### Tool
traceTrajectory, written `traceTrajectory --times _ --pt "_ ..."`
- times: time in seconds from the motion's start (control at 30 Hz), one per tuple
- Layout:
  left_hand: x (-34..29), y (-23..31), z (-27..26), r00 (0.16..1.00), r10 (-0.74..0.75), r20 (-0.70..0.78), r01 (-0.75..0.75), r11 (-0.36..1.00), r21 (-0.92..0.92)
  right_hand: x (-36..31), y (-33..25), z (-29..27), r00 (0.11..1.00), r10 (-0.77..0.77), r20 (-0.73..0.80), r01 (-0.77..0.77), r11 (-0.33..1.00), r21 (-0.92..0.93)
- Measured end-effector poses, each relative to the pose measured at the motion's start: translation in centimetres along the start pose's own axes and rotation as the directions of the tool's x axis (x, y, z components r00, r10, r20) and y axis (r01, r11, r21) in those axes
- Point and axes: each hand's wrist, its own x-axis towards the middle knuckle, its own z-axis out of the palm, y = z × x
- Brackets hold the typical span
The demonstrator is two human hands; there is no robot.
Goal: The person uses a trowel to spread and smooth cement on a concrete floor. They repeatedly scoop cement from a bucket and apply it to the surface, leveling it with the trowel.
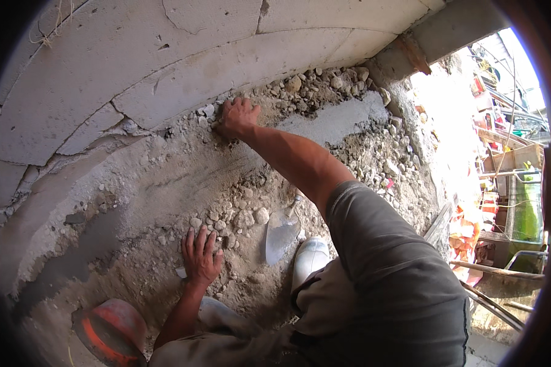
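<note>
My right hand (pixel 239 117) reaches across to the foot of the block wall and rests on rubble. Its fingers are bent and a little apart, with their undersides hidden. Nearer to me, my left hand (pixel 201 260) lies palm down on the stony dirt, fingers stretched out beside small stones (pixel 243 218). A trowel (pixel 281 233) lies between my left hand and my white boot (pixel 311 255), its broad metal blade flat on the ground. Neither hand touches it.
A wall of pale blocks (pixel 196 76) with cracked joints rises along the far side. Grey mortar strips lie at right (pixel 343 119) and left (pixel 82 251). An orange-red bucket (pixel 113 333) stands at lower left. Poles and clutter (pixel 502 177) fill the bright right side.
</note>
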Motion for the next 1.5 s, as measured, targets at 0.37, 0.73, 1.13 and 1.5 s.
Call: traceTrajectory --times 0.37,0.73,1.13,1.5 --pt "-0.2 -0.4 -0.1 1.000 0.004 -0.001 -0.004 1.000 0.000 1.5 1.1 -2.4 0.957 -0.214 0.196 0.254 0.944 -0.210" --pt "-0.5 -0.6 0.0 1.000 0.004 -0.030 -0.006 0.999 -0.045 3.1 0.1 0.2 0.969 -0.119 0.215 0.173 0.952 -0.254" --pt "-1.1 -0.4 2.1 0.999 -0.034 -0.001 0.034 0.999 0.022 -2.6 -2.4 -2.8 0.972 -0.234 0.019 0.219 0.877 -0.428" --pt "-0.1 -0.6 1.2 0.999 -0.002 -0.044 0.002 1.000 -0.003 0.0 2.6 -4.1 0.959 -0.273 0.080 0.275 0.962 -0.008"
